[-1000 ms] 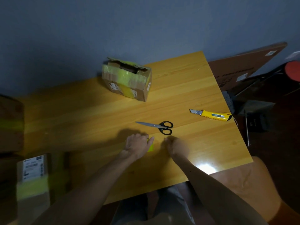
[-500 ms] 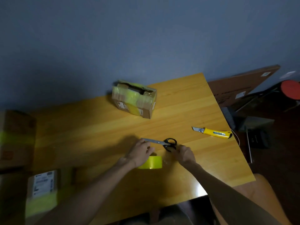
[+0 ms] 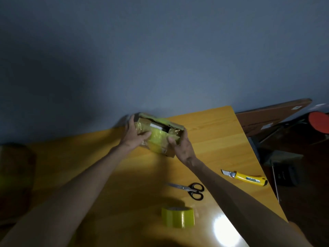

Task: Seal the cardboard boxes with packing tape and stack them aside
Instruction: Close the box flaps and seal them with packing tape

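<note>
Both arms reach to the middle of the frame, where the cardboard box (image 3: pixel 158 139) sits at the far edge of the yellow wooden surface (image 3: pixel 215 134), close to the grey wall (image 3: pixel 160 50). The left grip (image 3: pixel 135 134) clasps the box's left end, fingers over the far side and thumb on the near face. The right grip (image 3: pixel 181 147) clasps the right end, thumb on the front and fingers wrapped round the corner. Yellow tape bands the front of the box and its top gapes, with something pale inside. Whether the box rests on the surface or is lifted, I can't tell.

Lower in the frame, the roll of yellow tape (image 3: pixel 178 217) stands on edge. Black-handled scissors (image 3: pixel 192 189) lie just above it, and a yellow utility knife (image 3: pixel 245 178) lies right of them. A blurred brown box (image 3: pixel 16 175) shows at the left edge.
</note>
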